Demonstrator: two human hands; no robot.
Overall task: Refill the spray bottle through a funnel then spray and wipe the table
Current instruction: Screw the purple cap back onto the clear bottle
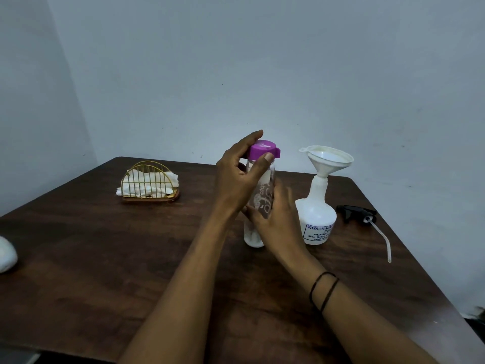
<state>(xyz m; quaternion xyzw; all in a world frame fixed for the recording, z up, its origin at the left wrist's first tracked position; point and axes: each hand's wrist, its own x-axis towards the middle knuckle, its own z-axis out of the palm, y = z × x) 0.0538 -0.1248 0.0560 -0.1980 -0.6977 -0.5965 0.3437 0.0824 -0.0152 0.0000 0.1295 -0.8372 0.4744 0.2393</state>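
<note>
A clear water bottle [254, 239] with a purple cap [262, 150] stands upright on the dark wooden table [105, 258]. My left hand [236, 177] grips the purple cap from the left, thumb in front and fingers curled over the top. My right hand [275, 216] holds the bottle's body. To the right stands the white spray bottle [316, 219] with a white funnel [326, 157] seated in its open neck. Its black spray head [357, 212] with a white dip tube lies on the table further right.
A gold wire holder [149, 183] with white paper napkins sits at the back left. A white rounded object [6, 254] lies at the left edge. Behind the table rises a plain wall, and the table's right edge runs diagonally toward the lower right.
</note>
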